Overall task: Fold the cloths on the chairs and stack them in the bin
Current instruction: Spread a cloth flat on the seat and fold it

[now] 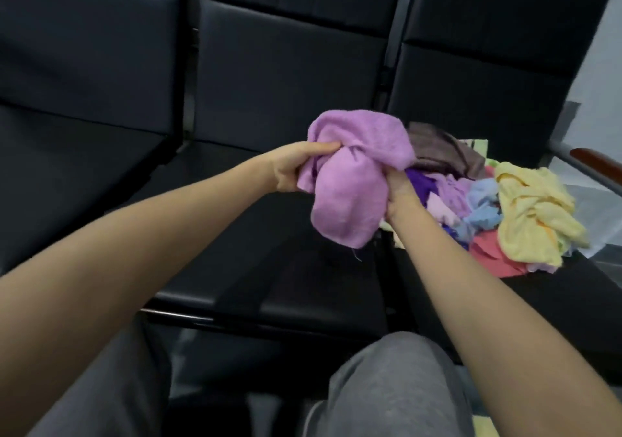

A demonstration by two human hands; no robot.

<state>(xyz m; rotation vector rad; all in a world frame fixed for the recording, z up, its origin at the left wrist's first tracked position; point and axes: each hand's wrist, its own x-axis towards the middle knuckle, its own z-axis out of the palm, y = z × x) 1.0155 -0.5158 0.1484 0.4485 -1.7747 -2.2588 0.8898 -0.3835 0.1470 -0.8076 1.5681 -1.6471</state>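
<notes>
1. Grey trousers point(397, 386) are showing nearest, with the knees sitting close to the front edge of the middle seat point(269, 261).
2. The left hand point(289, 167) is gripping the left side of the lilac cloth point(350, 184), fingers curled into the fabric. The right hand point(402, 197) is clutching its lower right, fingertips buried in the folds.
3. The cloth is hanging bunched between both hands above the middle seat, with no fold showing.
4. The seat beneath is presenting a dark flat surface, judged workable for folding.
5. Just beyond the right hand, the pile point(505, 208) is lying tangled on the right seat, with the armrest point(595, 160) bounding its far side.
6. No bin is showing. Progress is judged early: nothing is appearing folded or stacked, and the whole pile is remaining.
</notes>
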